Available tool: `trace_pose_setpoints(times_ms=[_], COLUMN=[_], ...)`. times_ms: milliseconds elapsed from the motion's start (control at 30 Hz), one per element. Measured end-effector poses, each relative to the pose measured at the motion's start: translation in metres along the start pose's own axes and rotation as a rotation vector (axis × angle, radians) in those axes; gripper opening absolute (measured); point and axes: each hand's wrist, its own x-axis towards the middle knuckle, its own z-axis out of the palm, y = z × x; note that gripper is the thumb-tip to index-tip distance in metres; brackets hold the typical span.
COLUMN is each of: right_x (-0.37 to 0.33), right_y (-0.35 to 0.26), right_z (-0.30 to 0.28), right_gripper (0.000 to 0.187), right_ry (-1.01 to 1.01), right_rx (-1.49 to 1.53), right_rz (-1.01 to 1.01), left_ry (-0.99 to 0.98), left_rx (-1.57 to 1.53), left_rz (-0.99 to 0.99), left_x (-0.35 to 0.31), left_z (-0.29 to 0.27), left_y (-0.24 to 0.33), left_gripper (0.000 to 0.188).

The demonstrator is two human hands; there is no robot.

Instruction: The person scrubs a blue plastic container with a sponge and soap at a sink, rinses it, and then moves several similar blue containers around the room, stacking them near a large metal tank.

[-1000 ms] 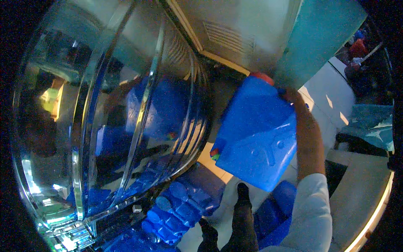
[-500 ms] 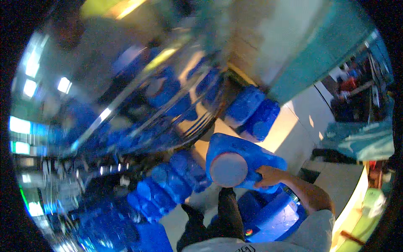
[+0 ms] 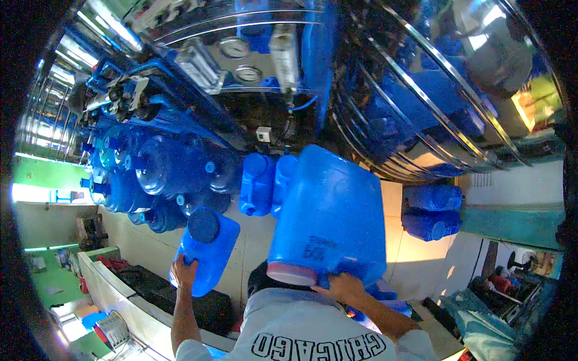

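My left hand (image 3: 185, 271) is closed on a blue water jug (image 3: 212, 257) with a dark blue cap, held out to the left of my body. In front of me, my right hand (image 3: 342, 287) grips a large blue water jug (image 3: 331, 204) near its pale, red-edged cap (image 3: 291, 274). This jug is tilted, its cap end toward me and its broad base away. The handle under my right fingers is mostly hidden. Just beyond the two held jugs stand further slim blue jugs (image 3: 256, 185) on the floor, one partly covered by the large jug.
Several round blue water bottles (image 3: 174, 165) are grouped at the left. A large shiny metal tank (image 3: 415, 102) fills the far right. Past it, two blue jugs (image 3: 432, 210) stand by the wall. Gauges (image 3: 235, 47) and pipes line the far side. A dark couch (image 3: 162, 289) lies at lower left.
The view has swung round, so the tank now lies at the right. My right hand keeps its jug, now swung out in front. My left hand has come into view holding another jug.
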Motion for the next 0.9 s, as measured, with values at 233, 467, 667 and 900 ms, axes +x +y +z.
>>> trace_pose_setpoints(times_ms=[233, 467, 667, 900], right_x=[0.203, 0.367, 0.398, 0.330], right_y=[-0.046, -0.024, -0.029, -0.083], right_z=[0.122, 0.270, 0.277, 0.223], right_gripper=[0.056, 0.042, 0.048, 0.052], right_ry=[0.390, 0.617, 0.368, 0.401], right_rx=[-0.161, 0.018, 0.029, 0.139], right_rz=[-0.148, -0.121, -0.064, -0.170], left_ry=[0.038, -0.181, -0.151, -0.250], left_rx=[-0.005, -0.068, -0.103, -0.089], left_rz=[-0.057, -0.264, -0.201, -0.119], left_x=[-0.016, -0.059, -0.094, -0.096], left_z=[0.019, 0.038, 0.023, 0.024], left_y=[-0.104, -0.204, -0.214, -0.201], left_gripper=[0.046, 0.074, 0.076, 0.084])
